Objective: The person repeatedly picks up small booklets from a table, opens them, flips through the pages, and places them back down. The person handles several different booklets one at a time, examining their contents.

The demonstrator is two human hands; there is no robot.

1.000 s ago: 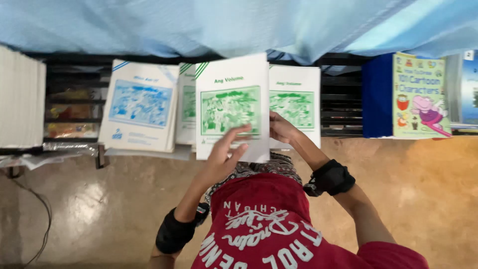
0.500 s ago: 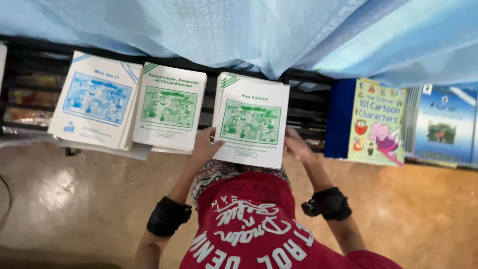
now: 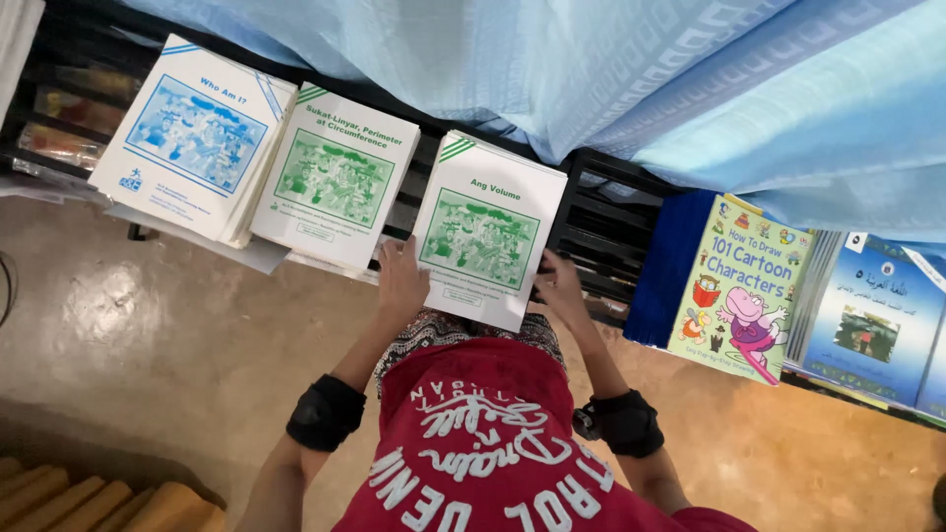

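Two hands are gripping the green-and-white booklet stack [image 3: 490, 229] on the black rack [image 3: 606, 212]: left hand [image 3: 402, 281] and right hand [image 3: 560, 288] fingers closed on its lower corners; keeping edges squared helps alignment.

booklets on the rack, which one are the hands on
The right-most white booklet with green art: left hand and right hand grip its lower edge.
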